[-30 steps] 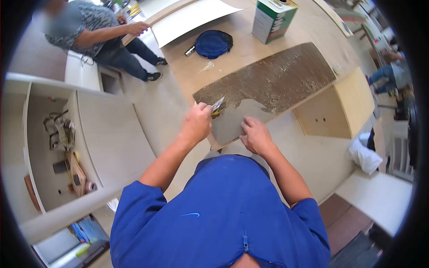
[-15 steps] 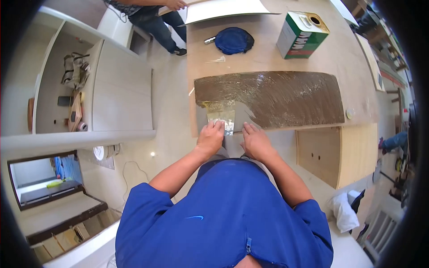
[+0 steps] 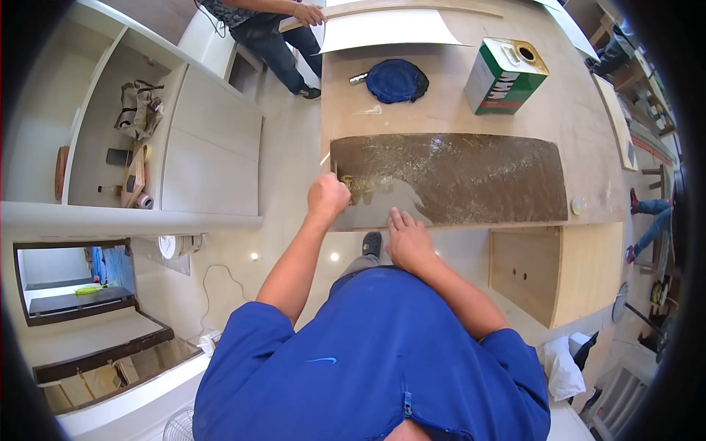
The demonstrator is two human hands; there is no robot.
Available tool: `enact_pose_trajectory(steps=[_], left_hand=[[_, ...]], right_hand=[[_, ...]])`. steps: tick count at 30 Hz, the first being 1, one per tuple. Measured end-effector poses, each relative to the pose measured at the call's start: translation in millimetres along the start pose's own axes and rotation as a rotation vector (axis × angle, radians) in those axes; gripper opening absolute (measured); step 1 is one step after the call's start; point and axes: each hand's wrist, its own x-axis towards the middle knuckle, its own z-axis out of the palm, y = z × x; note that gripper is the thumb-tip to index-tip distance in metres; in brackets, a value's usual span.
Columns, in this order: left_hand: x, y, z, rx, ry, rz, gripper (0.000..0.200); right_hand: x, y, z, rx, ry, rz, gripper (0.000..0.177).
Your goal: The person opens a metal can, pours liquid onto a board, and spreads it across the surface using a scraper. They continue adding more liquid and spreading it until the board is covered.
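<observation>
A panel (image 3: 478,176) lies along the table's front edge, coated with a wet, brown, glue-like layer. Its lower left part is bare grey, with streaks of the yellowish coating by the left edge. My left hand (image 3: 329,197) is closed at the panel's left end around a flat scraper (image 3: 335,168), which now shows only as a thin edge; the rest is hidden by my fist. The fingers of my right hand (image 3: 409,237) stretch out onto the panel's bare front edge, to the right of the scraper.
On the wooden table (image 3: 448,121) stand a green and white metal can (image 3: 507,77) and a round dark-blue cloth item (image 3: 397,81). A white sheet (image 3: 390,31) lies at the back, beside another person's hand (image 3: 309,15). A wooden box (image 3: 526,272) stands below, right.
My left hand has moved left to the panel's end, turning the scraper from flat to edge-on. My right hand has shifted slightly left. The view has shifted a little.
</observation>
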Motion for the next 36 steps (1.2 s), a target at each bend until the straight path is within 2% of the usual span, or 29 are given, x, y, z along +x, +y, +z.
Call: enact_pose_trajectory(steps=[2, 5, 8, 14, 17, 20, 23, 27, 30, 33, 34, 36], left_hand=[[-3.6, 18.2, 14.6, 0.034, -0.035, 0.059, 0.025], [-7.8, 36.7, 48.2, 0.069, 0.051, 0.273, 0.025], [-10.9, 47.6, 38.9, -0.021, 0.046, 0.248, 0.025], [8.5, 18.6, -0.3, 0.038, 0.011, -0.024, 0.024], [24.1, 18.1, 10.1, 0.034, -0.004, -0.027, 0.023], [12.1, 32.6, 37.0, 0.048, 0.1, 0.2, 0.022], [2.3, 44.0, 29.5, -0.074, 0.072, 0.227, 0.022], [27.1, 19.3, 0.8, -0.082, 0.132, -0.039, 0.023], [45.9, 11.1, -6.2, -0.019, 0.042, -0.078, 0.023], [40.9, 24.5, 10.1, -0.007, 0.08, 0.103, 0.022], [40.6, 26.0, 10.9, -0.018, 0.04, 0.147, 0.023], [47.8, 22.3, 5.1, -0.051, 0.088, 0.089, 0.025]], right_hand=[[-0.1, 1.7, 1.3, -0.006, 0.01, 0.008, 0.07], [2.8, 1.0, 6.3, -0.008, 0.026, 0.001, 0.072], [3.9, 4.0, 4.9, -0.017, 0.019, -0.018, 0.073], [-0.7, 7.9, 0.3, -0.006, -0.006, -0.024, 0.072], [1.1, 8.7, 1.9, -0.031, -0.014, -0.023, 0.072], [2.3, 7.8, 1.0, -0.032, -0.018, -0.029, 0.072], [1.8, 11.2, 2.8, -0.036, -0.01, -0.05, 0.072], [-1.0, 14.3, 3.0, -0.029, 0.018, -0.061, 0.071], [-0.9, 13.9, 0.2, -0.009, 0.024, -0.06, 0.07], [-1.1, 13.6, 2.3, -0.009, 0.048, -0.057, 0.069], [-0.9, 13.5, 3.5, -0.011, 0.06, -0.059, 0.069], [-1.7, 14.6, 4.3, 0.013, 0.055, -0.056, 0.068]])
